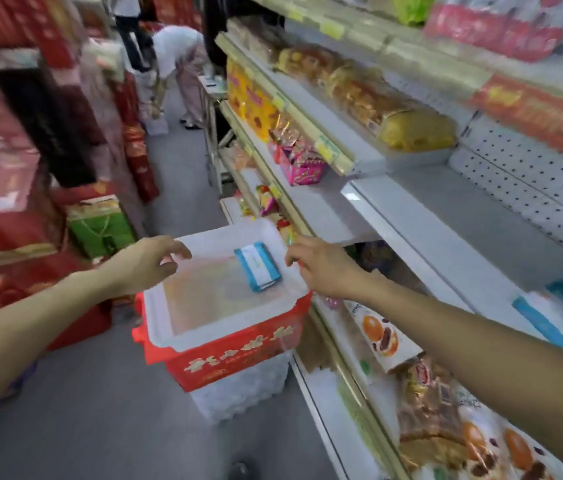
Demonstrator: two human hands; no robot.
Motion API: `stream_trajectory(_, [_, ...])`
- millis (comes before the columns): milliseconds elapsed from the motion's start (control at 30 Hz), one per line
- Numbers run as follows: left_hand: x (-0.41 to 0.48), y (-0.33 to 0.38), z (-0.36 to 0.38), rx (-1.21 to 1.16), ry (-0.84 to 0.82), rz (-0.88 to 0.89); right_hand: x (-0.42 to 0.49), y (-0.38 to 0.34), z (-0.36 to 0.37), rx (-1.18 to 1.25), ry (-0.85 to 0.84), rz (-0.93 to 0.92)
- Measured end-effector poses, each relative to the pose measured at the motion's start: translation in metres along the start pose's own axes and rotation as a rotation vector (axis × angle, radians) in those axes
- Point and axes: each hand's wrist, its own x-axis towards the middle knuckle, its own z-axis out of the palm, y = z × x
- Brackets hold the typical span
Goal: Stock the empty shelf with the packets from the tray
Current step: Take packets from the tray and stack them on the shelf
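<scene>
Seen from the head camera, one blue packet (257, 268) lay flat in the white tray (204, 341), toward its far right side. The tray sat on a red crate (238, 356). The left hand (145, 265) was at the tray's left rim and the right hand (323, 270) at its right rim. Both had curled fingers, but I could not tell whether they gripped the rim. The empty shelf (446, 233) stood right of the tray.

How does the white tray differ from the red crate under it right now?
The white tray is shallow and pale; the red crate is deeper, with printed characters on its side. The tray sits on top, the crate carries it. The tray shows one blue packet; the crate's inside is hidden. Both look like rectangular plastic.
</scene>
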Motion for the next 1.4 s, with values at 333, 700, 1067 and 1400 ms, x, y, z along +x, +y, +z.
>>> stream_trajectory(333, [-0.027,-0.057,-0.001,-0.067,0.03,0.009,0.116,-0.021,0.106,0.065,-0.236,0.363])
stream_trajectory(700, [-0.012,-0.063,0.004,-0.115,-0.013,0.042,0.137,-0.022,0.14,-0.034,-0.21,0.452])
stream_trajectory(1067, [-0.02,-0.071,0.005,-0.104,-0.006,0.028,0.133,-0.032,0.12,0.412,-0.186,0.411])
stream_trajectory(1400, [-0.003,-0.058,0.008,-0.097,-0.038,0.054,0.111,-0.032,0.053,0.649,-0.145,0.342])
